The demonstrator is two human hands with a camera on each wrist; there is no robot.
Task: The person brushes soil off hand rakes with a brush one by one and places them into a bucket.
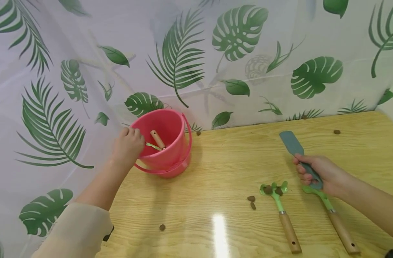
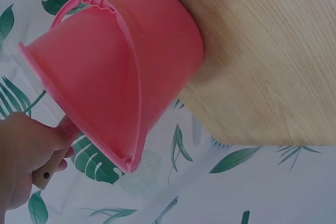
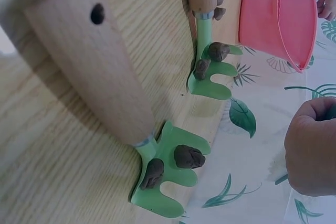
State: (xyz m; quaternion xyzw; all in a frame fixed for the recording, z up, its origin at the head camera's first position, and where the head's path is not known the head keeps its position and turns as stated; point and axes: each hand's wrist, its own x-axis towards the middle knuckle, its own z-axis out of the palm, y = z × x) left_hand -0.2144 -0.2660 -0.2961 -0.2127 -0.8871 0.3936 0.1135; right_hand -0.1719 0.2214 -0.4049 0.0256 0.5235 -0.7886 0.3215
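My left hand is at the near-left rim of a pink bucket. It grips a garden tool by its wooden handle; a green part of it reaches inside the bucket. Another wooden handle stands within. My right hand holds a grey-blue spatula, blade pointing away, above the table. Beneath that hand lies a green rake with a wooden handle, its head partly hidden in the head view. A second green rake lies to its left. Brown lumps sit on both rake heads.
Loose brown lumps lie on the wooden table: two beside the left rake, one near the front, others toward the back edge. A white leaf-patterned cloth stands behind and to the left. The bucket's handle hangs down.
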